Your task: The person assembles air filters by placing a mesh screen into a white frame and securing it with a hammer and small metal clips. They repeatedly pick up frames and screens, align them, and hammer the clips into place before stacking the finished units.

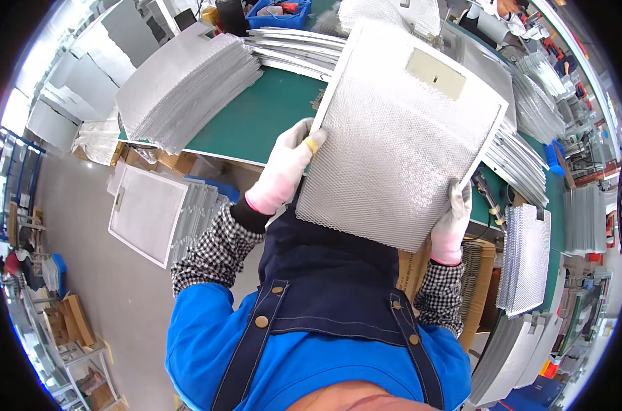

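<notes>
Both my gloved hands hold up a silver metal mesh filter panel [386,151], tilted in front of my apron. A white frame runs along its top and sides, while the lower edge shows bare mesh. A pale rectangular plate is set near its upper right corner. My left hand [287,164] grips the left side, thumb on the front and a yellow band on a finger. My right hand [452,222] closes on the lower right edge, its fingers partly behind the panel. Beneath and behind it lies the green worktable [277,103], partly hidden.
A thick stack of mesh sheets [188,82] rests on the table at left, beside a pile of white frame strips [301,48]. Framed panels [150,216] stand low at left. More mesh stacks [525,260] line the right side, near a hand tool [488,195]. A blue bin [278,15] sits at the back.
</notes>
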`<state>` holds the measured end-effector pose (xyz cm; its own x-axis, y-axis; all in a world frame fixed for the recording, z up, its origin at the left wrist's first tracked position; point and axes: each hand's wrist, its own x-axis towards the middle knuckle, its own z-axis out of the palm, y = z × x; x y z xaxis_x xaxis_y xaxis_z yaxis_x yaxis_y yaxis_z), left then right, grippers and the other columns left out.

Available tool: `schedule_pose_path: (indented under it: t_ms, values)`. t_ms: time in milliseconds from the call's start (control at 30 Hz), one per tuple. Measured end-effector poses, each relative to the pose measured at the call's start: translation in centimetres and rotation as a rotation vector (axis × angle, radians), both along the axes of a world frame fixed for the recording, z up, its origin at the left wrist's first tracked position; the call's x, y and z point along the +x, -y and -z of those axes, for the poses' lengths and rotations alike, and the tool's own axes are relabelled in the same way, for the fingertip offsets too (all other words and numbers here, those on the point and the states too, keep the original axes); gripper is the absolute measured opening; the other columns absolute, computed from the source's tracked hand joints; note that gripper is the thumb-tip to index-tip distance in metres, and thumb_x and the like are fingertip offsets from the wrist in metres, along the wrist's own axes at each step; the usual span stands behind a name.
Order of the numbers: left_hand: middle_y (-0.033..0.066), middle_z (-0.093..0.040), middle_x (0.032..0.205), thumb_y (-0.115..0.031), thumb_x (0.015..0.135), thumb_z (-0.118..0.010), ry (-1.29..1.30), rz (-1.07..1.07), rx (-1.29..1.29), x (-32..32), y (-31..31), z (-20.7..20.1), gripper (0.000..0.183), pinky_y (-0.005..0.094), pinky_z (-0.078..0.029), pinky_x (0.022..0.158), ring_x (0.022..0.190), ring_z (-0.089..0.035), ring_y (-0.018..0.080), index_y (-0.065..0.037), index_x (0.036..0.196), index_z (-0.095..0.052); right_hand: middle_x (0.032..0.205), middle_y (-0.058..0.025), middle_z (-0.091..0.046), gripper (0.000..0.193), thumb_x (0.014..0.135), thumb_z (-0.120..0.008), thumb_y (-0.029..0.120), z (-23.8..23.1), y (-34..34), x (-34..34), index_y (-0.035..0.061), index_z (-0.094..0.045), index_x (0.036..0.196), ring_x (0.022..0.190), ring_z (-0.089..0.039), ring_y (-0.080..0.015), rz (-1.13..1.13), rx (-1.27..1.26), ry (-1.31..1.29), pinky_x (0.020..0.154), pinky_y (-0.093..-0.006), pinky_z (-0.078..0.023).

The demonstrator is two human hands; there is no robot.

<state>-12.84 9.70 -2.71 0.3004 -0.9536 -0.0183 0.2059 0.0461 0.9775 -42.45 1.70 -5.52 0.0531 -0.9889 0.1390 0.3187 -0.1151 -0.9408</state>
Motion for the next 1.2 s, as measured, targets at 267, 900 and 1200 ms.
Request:
schedule_pose_path:
  t_ms: [267,900,1200]
  values:
    - [0.0125,-0.059,0.125,-0.028,0.099,-0.059,0.078,0.189,-0.094,0.8,0.7,-4.7,0.055,0.0271,-0.043,0.100,0.112,-0.056,0.0173,0.008,0.138,-0.045,0.124,-0.0128,-0.056,0.048,0.099,-0.055,0.028,0.4,0.1,1.2,-0.0033,-0.044,0.134,0.114,-0.052,-0.0188,-0.062,0.008,0.181,0.104,-0.0327,-0.037]
    - [0.0178,-0.067,0.110,-0.030,0.099,-0.054,0.850,0.770,0.264,2.1,3.4,-5.0,0.046,0.0336,-0.047,0.093,0.102,-0.064,0.0251,0.007,0.128,-0.057,0.109,-0.0155,-0.070,0.027,0.095,-0.062,0.023,-9.2,0.2,-5.2,0.0014,-0.069,0.110,0.099,-0.069,-0.0274,-1.180,-0.213,-1.055,0.094,-0.0389,-0.053]
    - [0.0200,-0.066,0.088,-0.025,0.096,-0.059,1.246,0.846,0.083,0.2,5.5,-8.0,0.032,0.0381,-0.050,0.077,0.083,-0.066,0.0304,0.001,0.114,-0.062,0.091,-0.0211,-0.063,0.026,0.096,-0.059,0.028,-9.9,6.3,5.3,0.0023,-0.058,0.103,0.089,-0.064,-0.0392,-0.907,-0.614,-1.404,0.078,-0.0451,-0.051]
